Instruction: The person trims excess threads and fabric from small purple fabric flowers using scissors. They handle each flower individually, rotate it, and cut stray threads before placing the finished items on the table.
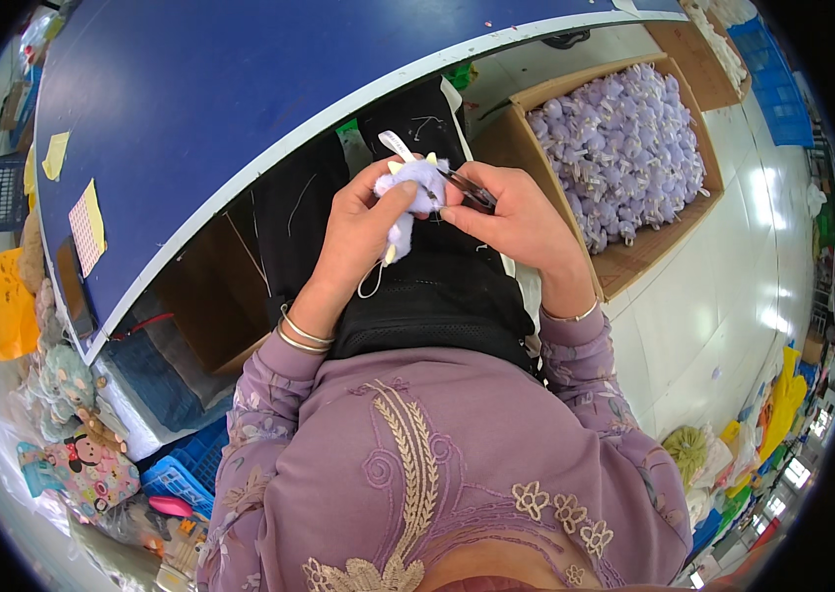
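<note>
The left hand [363,222] is closed around a small lilac plush toy [415,187], fingers wrapped over its body and the thumb pressed against its front, holding it up over the lap in front of the person's dark apron [437,286]. The toy has little pale yellow ears or horns poking out at its top and a white ribbon loop [396,145] rising from it; a thin white cord hangs below the left hand. The right hand [521,222] is closed on a pair of small dark snips [469,189], whose tips touch the side of the toy, so the two hands sit close together with the toy between them. Two silver bangles [301,333] circle the left wrist, and a thin one sits on the right wrist. The sleeves and chest of a mauve embroidered garment [417,464] fill the lower part of the view. Just to the person's right, on the pale floor [723,286], stands an open cardboard box [634,261] heaped with many more lilac plush toys of the same kind. Ahead lies a blue table [240,89] with a white edge, carrying a few yellow paper slips [88,225] near its left end. To the left, below the table, are blue plastic crates [185,469] and some other soft toys.
</note>
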`<state>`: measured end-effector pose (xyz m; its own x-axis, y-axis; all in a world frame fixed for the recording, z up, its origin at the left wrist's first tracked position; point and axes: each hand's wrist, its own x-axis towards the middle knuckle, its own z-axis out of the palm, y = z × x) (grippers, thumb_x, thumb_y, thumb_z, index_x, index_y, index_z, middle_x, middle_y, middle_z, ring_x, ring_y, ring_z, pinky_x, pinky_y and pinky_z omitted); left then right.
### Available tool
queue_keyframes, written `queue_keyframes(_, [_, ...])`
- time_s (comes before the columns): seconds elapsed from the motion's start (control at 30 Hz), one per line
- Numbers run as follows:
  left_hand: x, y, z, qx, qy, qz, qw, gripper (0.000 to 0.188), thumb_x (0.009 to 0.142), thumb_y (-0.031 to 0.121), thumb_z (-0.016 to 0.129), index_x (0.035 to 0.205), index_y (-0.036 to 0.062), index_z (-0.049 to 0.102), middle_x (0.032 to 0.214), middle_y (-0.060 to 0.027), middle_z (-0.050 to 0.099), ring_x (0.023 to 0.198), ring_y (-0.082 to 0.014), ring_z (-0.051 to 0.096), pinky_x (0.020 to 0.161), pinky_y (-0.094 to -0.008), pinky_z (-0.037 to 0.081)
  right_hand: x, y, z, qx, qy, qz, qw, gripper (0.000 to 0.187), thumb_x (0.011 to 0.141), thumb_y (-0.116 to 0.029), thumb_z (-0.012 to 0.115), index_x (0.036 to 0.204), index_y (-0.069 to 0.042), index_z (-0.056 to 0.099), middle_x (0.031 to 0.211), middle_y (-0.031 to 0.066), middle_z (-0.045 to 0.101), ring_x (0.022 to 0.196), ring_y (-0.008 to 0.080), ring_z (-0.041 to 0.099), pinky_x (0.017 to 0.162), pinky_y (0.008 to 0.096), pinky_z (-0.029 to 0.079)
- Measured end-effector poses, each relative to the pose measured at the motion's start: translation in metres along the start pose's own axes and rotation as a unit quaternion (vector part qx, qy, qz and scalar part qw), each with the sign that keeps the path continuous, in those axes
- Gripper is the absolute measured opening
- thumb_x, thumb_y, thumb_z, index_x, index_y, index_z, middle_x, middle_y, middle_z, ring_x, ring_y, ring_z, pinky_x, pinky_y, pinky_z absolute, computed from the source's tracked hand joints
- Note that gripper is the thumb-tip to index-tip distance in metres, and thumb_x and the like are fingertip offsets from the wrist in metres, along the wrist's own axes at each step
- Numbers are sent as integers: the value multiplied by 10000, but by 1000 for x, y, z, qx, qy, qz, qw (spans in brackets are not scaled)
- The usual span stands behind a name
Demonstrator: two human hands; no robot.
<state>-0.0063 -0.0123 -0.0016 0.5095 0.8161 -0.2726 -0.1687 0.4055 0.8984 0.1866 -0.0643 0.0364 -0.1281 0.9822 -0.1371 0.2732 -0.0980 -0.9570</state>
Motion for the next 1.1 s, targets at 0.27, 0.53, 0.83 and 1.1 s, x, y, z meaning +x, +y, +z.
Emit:
queue_keyframes(0.27, [1, 2, 3, -47, 4, -24, 999, 358, 905, 112, 601, 1241, -8, 574, 960, -83, 663, 778, -125, 646, 673, -242, 510, -1, 20, 5, 168, -6, -50, 985, 150, 874, -137, 676, 847, -24, 581, 764, -2, 583, 666, 60, 478, 606, 235, 411])
queue_keyframes(0.53, [1, -1, 1, -45, 22, -30, 998, 375, 889, 88, 606, 1244, -26, 561, 1007, -99, 655, 819, -143, 653, 722, -254, 514, 1, 29, 1, 303, 9, -11, 953, 126, 910, -107, 636, 877, -30, 542, 896, 65, 610, 531, 25, 410, 438, 190, 335])
queue_keyframes(0.83, [2, -3, 3, -25, -6, -37, 999, 410, 882, 172, 643, 1231, 11, 497, 891, -91, 650, 677, -127, 630, 572, -236, 503, 6, 19, 18, 328, 64, 0, 942, 88, 928, -84, 586, 893, -42, 517, 758, 46, 614, 496, 28, 408, 434, 183, 349])
queue_keyframes(1.1, [3, -8, -5, 53, 64, -12, 996, 345, 855, 154, 632, 1138, 2, 505, 874, -95, 630, 673, -134, 613, 589, -251, 492, -5, 19, 14, 175, 32, 57, 982, 137, 901, -163, 617, 864, -57, 538, 667, -33, 551, 549, 20, 420, 496, 197, 340])
